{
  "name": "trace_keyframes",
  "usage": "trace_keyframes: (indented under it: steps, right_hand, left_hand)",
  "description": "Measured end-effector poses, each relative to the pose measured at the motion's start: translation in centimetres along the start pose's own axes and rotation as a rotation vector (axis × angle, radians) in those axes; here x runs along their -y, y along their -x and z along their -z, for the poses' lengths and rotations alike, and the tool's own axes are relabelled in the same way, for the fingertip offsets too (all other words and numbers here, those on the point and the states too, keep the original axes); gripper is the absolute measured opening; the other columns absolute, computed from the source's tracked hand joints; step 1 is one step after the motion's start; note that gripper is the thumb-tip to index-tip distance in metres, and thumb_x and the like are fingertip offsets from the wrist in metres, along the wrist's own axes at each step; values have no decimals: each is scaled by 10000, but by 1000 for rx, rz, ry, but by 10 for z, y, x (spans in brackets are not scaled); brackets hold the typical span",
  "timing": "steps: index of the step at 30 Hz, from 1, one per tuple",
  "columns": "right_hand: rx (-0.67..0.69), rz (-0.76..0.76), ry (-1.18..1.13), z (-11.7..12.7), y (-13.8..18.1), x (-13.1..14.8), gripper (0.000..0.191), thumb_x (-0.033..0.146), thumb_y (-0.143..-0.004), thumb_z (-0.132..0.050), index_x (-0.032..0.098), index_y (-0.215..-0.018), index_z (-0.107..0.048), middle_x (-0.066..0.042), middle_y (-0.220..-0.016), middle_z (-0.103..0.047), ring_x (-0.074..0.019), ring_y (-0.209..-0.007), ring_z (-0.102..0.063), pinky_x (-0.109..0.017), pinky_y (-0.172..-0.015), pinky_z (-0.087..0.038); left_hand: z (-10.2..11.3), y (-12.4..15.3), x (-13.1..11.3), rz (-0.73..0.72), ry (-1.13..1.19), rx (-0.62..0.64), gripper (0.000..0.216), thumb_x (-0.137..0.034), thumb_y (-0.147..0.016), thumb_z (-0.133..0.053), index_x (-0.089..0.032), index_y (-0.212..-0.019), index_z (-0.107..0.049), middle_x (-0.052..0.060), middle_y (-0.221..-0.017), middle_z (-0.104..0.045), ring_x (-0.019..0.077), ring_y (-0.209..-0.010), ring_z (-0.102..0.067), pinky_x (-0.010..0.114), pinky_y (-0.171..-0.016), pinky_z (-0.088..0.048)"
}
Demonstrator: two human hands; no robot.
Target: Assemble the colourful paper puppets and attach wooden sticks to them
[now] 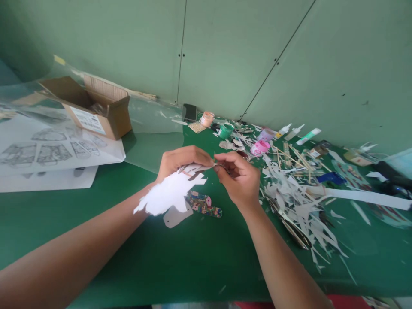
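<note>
My left hand (185, 159) is closed around the upper edge of a white paper cutout (169, 193) with a jagged outline. The cutout hangs below the fingers, bright and overexposed. My right hand (240, 175) pinches with thumb and forefinger at the tip of the same piece, close to the left fingertips. Exactly what lies between the right fingertips is partly hidden. Beneath the hands, on the green table (225, 266), lies a camouflage-patterned cut piece (205, 204) with a pink spot. A pale cut piece (177, 216) lies next to it, partly covered by the cutout.
Paper scraps (309, 214) are heaped at the right, with metal scissors (294, 229) at their edge. Behind stand paint jars, a pink one (260, 148) and a green one (225, 130), plus glue bottles (309, 136). At left are an open cardboard box (119, 118) and printed sheets (54, 150).
</note>
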State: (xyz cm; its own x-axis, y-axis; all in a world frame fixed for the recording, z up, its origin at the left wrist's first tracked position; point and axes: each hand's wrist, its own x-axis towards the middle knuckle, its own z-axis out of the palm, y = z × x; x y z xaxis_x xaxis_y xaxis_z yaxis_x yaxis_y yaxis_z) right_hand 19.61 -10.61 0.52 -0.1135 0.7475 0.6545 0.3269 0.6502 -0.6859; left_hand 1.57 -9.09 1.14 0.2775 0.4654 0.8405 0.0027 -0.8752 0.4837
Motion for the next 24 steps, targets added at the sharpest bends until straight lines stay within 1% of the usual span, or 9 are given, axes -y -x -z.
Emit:
trace_keyframes:
  steps: [6,9,13,20,24]
  right_hand:
    - [-43,-38,-17,-2,0,0,79,210,-834,-609,215,-892,-664,9,-746,-630,-96,-539,-515,-235,-465,-421]
    - [-77,-64,-35,-3,0,2,66,205,-820,-618,217,-861,-668,17,-729,-633,-89,-511,-504,-232,-448,-407]
    - [-100,-71,-69,-4,0,5,72,183,-808,-621,214,-844,-675,15,-736,-640,-89,-524,-523,-228,-450,-403]
    - [-101,-58,-45,-4,-1,6,48,179,-812,-630,204,-783,-659,12,-728,-626,-98,-562,-545,-232,-474,-412]
    - [-84,-25,-36,-4,0,2,61,169,-831,-623,206,-830,-671,7,-766,-632,-99,-592,-556,-236,-492,-418]
  left_hand:
    - [1,-2,-4,-12,-12,19,248,-394,-897,-589,-179,-916,-712,101,-875,-717,170,-784,-678,286,-715,-544]
    - [2,-2,-5,-12,-22,22,289,-443,-898,-570,-190,-914,-710,98,-858,-719,175,-775,-678,290,-698,-544]
    - [3,-3,-7,-20,-52,34,358,-507,-888,-556,-185,-910,-710,106,-862,-722,181,-765,-682,295,-666,-540]
    - [2,-3,-3,-30,-27,16,253,-427,-881,-600,-211,-925,-724,98,-861,-719,191,-770,-683,311,-677,-549]
    - [2,-1,0,-23,-11,26,187,-344,-882,-613,-213,-947,-730,102,-898,-730,196,-804,-692,309,-708,-554]
